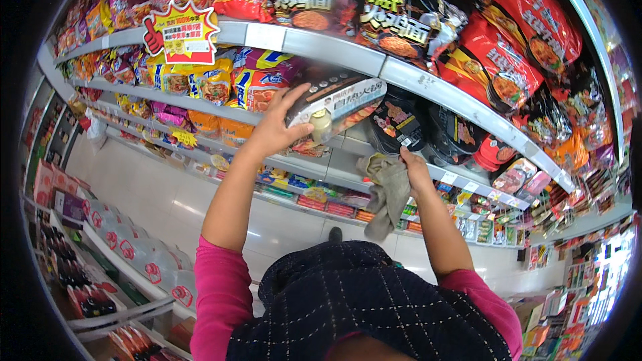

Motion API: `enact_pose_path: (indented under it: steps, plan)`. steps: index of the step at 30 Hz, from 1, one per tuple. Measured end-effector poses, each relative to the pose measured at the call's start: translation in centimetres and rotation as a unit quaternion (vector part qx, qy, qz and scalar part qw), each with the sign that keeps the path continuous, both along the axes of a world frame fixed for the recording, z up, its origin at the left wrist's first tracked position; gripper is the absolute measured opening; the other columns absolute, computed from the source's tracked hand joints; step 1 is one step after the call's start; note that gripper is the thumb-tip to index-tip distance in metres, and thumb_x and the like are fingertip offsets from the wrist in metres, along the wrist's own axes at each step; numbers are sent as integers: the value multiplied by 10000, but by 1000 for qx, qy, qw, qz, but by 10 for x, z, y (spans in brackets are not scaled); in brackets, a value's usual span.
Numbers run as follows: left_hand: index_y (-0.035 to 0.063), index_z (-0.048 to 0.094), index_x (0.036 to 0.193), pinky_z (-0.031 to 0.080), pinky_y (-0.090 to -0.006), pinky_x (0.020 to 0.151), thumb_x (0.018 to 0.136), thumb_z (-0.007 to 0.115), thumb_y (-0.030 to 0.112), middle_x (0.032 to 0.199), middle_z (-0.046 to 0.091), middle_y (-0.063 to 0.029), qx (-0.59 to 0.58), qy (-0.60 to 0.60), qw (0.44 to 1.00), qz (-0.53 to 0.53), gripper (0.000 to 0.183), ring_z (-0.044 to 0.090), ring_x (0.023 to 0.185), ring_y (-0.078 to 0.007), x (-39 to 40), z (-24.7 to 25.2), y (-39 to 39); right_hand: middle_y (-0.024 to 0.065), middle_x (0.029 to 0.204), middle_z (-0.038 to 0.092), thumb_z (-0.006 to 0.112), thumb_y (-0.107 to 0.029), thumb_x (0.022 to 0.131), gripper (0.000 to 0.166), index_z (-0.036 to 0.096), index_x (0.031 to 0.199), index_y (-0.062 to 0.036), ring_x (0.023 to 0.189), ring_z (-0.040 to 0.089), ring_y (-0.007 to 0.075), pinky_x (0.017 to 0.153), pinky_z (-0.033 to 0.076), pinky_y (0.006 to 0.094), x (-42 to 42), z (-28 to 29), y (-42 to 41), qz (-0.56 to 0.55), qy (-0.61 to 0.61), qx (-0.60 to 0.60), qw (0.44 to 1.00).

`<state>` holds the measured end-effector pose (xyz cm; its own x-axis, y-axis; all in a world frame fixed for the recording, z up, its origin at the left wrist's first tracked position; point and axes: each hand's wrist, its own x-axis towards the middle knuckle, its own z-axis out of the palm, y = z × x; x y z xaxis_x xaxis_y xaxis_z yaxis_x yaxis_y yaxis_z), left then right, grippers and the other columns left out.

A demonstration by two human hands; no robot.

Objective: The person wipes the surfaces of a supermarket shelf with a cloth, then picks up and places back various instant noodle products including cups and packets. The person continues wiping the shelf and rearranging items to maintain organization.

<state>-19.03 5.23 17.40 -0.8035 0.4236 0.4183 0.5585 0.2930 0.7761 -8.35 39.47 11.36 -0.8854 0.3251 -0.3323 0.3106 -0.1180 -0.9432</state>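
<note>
My left hand [279, 125] grips the end of a self-heating hot pot box [346, 100], thumb on its printed side and fingers over the top. The box is tilted at the front of the second shelf, under the top shelf's edge. A grey-green cloth [387, 193] hangs from my right hand [416, 168], in front of that shelf's edge. Just beyond my right fingers stands a black packaged food tub [397, 123], with a second black tub [454, 133] to its right.
Black bags of noodles [401, 15] and red noodle bags [494, 70] fill the top shelf [331, 50]. A starburst promotion sign [181, 32] juts out at its left. Large water bottles [135, 245] line a shelf at lower left. My shoe [335, 234] shows on the tiled floor [200, 210].
</note>
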Motion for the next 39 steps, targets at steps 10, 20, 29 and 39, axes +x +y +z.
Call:
enact_pose_path:
  steps: [10,20,29,39]
  plan:
    - [108,441,1351,367,-335,976,715,749,221,1174,461,-135,24,-20,998,-62,715,467,1119,-264,-17,16,1,131,937,638,547,-417,901,498,575,1063,52,762,618,212,686,495,340,5,9,4,-37,-21,-92,995]
    - [103,447,1346,314,-386,1046,716,754,262,1305,422,-173,-8,-16,999,-50,719,405,1233,-309,-5,9,-28,97,965,657,519,-356,936,424,610,1051,41,820,621,159,743,495,307,103,33,15,74,-43,-122,989]
    - [74,419,1375,344,-362,1029,778,697,295,1354,432,-185,-62,-63,990,-107,694,420,1250,-296,-45,-3,50,98,953,665,514,-386,939,473,626,1027,66,809,614,147,751,489,293,121,33,28,113,-53,-41,991]
    - [97,499,1327,401,-344,977,743,756,309,1304,440,-173,33,-73,997,-11,673,478,1170,-257,-39,-56,56,101,893,663,477,-403,954,499,640,983,68,736,592,132,705,478,276,127,13,21,121,-78,-7,990]
